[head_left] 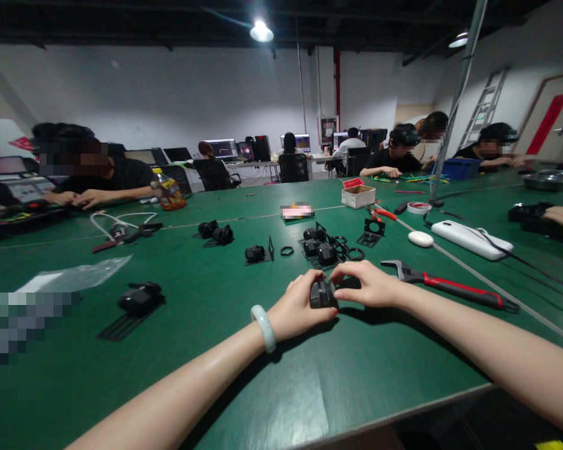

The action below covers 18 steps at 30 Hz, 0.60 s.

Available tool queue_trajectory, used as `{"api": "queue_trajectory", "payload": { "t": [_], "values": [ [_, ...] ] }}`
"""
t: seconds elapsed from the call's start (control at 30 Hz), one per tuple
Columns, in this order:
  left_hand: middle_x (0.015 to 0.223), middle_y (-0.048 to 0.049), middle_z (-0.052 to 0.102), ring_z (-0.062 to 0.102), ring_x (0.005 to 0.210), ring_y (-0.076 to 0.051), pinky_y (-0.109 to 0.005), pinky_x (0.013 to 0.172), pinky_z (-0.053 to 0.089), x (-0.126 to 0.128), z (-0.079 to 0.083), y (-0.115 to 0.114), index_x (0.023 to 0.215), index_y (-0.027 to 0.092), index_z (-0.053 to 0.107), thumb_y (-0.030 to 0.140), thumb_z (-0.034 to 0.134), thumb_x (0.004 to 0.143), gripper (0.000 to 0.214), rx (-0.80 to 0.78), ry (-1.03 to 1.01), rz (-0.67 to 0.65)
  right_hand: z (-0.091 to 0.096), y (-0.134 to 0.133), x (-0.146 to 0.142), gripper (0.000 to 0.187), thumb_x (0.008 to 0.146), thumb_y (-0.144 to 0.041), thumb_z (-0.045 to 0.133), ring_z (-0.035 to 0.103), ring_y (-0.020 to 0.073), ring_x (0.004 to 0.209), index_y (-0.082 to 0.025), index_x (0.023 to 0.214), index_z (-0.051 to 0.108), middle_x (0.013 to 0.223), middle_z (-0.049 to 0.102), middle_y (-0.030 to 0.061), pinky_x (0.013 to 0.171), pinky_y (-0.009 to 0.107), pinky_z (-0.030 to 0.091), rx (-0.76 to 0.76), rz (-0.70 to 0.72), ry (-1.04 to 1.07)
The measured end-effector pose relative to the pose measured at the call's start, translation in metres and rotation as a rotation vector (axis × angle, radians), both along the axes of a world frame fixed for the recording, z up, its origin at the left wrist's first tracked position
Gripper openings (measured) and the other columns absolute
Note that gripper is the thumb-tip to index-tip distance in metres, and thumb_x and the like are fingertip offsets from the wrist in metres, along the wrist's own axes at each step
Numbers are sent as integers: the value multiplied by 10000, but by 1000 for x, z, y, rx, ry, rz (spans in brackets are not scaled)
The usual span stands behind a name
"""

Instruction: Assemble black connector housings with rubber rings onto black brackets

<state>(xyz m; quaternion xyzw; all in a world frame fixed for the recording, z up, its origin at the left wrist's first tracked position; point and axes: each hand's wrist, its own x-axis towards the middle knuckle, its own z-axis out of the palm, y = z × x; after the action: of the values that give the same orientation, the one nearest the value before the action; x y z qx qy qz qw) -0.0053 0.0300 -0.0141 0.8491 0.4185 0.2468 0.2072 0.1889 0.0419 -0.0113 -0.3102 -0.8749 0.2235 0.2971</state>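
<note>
My left hand (304,301) is wrapped round a black plastic threaded fitting (323,294), held just above the green table. At its right end, my right hand (363,284) has its fingers and thumb closed on the fitting; what lies under those fingertips is partly hidden. Beyond my hands sit similar fittings on slotted brackets (319,250), with black ring nuts (355,254) beside them. A single ring nut (287,250) lies near another bracketed fitting (258,252). One more fitting (141,299) rests on its bracket to the left.
An adjustable wrench (455,289) with red-black handles lies beyond my right forearm. Farther right are a white power bank (471,239) and a white oval object (421,239). A small box (358,195) and a drink bottle (167,190) stand farther back. Co-workers sit around the table.
</note>
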Motion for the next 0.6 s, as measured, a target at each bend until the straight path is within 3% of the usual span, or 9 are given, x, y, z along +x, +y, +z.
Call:
{"api": "queue_trajectory", "payload": {
  "t": [0.6],
  "values": [
    [887, -27, 501, 476, 818, -197, -309, 702, 393, -2, -2, -1, 1024, 191, 426, 365, 620, 597, 500, 16, 17, -7, -3, 1, -2, 234, 747, -324, 511, 560, 161, 786, -163, 906, 573, 866, 621, 51, 711, 284, 414, 40, -30, -40]
  ]
}}
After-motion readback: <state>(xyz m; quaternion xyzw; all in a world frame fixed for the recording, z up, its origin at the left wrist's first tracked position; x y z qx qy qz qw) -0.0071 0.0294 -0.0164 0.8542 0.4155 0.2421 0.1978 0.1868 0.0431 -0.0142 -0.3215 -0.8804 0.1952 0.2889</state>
